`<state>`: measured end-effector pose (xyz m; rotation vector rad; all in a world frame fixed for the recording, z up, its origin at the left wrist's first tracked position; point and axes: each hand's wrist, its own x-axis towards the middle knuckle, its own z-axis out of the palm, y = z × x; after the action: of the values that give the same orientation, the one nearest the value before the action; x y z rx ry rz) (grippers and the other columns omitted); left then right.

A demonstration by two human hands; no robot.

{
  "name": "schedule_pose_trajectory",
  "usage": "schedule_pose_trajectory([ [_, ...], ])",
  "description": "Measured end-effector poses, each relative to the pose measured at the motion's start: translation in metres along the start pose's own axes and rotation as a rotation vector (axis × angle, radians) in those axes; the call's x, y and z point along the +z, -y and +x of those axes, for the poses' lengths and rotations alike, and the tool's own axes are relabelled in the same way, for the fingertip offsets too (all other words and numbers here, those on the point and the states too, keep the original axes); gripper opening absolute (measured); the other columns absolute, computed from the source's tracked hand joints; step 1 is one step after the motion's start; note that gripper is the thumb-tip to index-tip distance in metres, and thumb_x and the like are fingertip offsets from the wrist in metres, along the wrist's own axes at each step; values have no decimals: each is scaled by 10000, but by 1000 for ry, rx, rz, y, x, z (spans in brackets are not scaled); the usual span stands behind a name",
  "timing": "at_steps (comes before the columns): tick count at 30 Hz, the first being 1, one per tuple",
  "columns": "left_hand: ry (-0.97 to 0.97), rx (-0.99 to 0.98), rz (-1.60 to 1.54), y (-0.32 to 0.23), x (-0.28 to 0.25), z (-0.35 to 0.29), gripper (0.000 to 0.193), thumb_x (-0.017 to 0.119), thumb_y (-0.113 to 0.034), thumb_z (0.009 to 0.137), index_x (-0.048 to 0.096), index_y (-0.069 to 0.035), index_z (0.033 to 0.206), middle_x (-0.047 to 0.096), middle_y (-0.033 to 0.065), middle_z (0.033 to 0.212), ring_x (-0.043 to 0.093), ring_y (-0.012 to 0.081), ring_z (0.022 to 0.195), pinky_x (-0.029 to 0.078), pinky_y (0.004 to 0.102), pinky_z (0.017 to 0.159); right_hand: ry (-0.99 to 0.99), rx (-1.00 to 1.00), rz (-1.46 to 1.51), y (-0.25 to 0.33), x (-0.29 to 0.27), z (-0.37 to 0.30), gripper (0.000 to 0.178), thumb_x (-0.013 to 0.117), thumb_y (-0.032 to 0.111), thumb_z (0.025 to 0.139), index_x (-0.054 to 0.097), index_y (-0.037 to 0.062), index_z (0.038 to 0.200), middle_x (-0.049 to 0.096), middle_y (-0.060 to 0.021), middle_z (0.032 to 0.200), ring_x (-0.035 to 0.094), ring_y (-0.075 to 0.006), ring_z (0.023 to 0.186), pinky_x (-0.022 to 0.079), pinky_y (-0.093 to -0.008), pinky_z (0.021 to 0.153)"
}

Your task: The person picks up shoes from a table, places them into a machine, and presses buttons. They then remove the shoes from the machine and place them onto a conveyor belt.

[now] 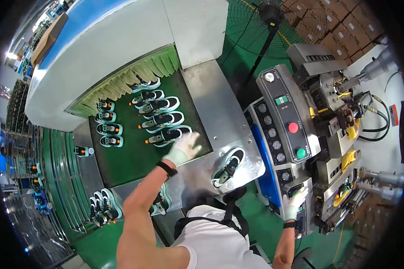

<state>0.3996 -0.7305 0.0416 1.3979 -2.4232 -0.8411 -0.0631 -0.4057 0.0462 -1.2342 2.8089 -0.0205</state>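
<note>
My left hand [185, 149], in a white glove, is at the toe end of the nearest black-and-white shoe [169, 136] on the green conveyor belt [130, 163]. Its fingers are stretched out and apart; whether they touch the shoe I cannot tell. My right hand [295, 202], gloved too, lies against the lower control box [304, 222] of the machine on the right, fingers extended and holding nothing. Between the hands, a single shoe [230, 167] with a dark insert on top lies on the steel plate [197, 177].
Several shoes [110, 129] stand in two rows on the belt before a fringed curtain [125, 83]. More shoes [104, 205] rest at the lower left. The press machine [336, 134] has a panel with a red button [293, 127]. A fan [270, 13] stands behind.
</note>
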Motion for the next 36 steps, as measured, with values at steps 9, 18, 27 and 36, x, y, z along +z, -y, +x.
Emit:
schedule_pose_trajectory([
  [9,384,-286,497,134,-7,36,648,817,-431,727,589,-47,1196,571,171,1240,588,342,1149,514,448,939,283,160,321,33,18,-118,895,760,183,807,256,-111,1485,223,-327,1562,223,-410,1478,192,-423,1213],
  [18,281,-322,-183,36,-25,-19,713,773,-556,687,689,0,1126,686,237,1098,666,352,1044,519,410,927,410,107,821,129,22,-100,726,713,206,907,348,-78,1467,420,-231,1497,394,-284,1405,316,-373,1153],
  [27,608,385,-1196,-183,-30,1,644,746,-275,822,547,41,1346,637,174,1274,588,223,1189,416,344,1041,883,206,1690,238,-175,-53,641,569,465,978,475,12,1420,579,-146,1351,572,-245,1202,448,-391,1060],
  [36,192,331,-862,-313,8,65,396,635,-45,932,570,34,1315,641,145,1266,631,217,1159,499,319,992,541,149,2480,70,-119,-19,795,768,359,861,374,86,1495,559,-40,1393,549,-177,1254,443,-367,1067],
])
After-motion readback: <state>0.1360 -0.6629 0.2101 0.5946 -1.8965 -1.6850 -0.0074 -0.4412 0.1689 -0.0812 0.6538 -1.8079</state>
